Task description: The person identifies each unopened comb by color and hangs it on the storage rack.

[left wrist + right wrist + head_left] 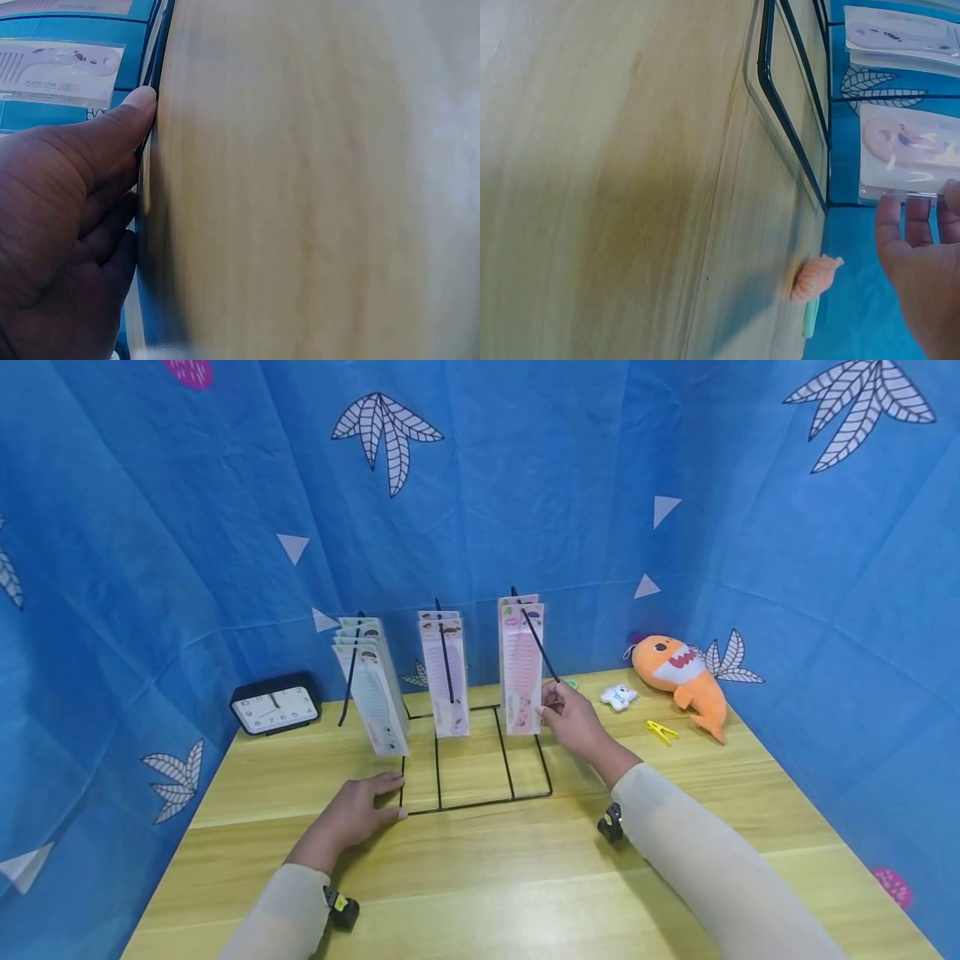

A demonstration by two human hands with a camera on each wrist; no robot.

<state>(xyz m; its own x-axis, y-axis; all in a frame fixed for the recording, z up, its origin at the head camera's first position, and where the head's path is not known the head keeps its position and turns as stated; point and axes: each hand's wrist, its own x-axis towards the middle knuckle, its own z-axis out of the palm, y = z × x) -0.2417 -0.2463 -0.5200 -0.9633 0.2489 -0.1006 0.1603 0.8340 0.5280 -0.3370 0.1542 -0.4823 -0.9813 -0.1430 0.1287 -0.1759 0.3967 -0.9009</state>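
Observation:
My left hand rests at the front left corner of a black wire rack, thumb tip and fingertips at its rods. In the left wrist view the thumb lies nearly straight along the rod. My right hand pinches the lower right edge of a pink packaged comb, which hangs in front of another on the right hook. Purple packaged combs hang on the middle hook, and several green ones hang tilted on the left hook. "Plastic comb" is printed on a packet in the left wrist view.
A black-framed clock stands at the back left of the wooden table. To the right are a small white toy, a yellow clip and an orange shark plush. Blue patterned cloth hangs around the table.

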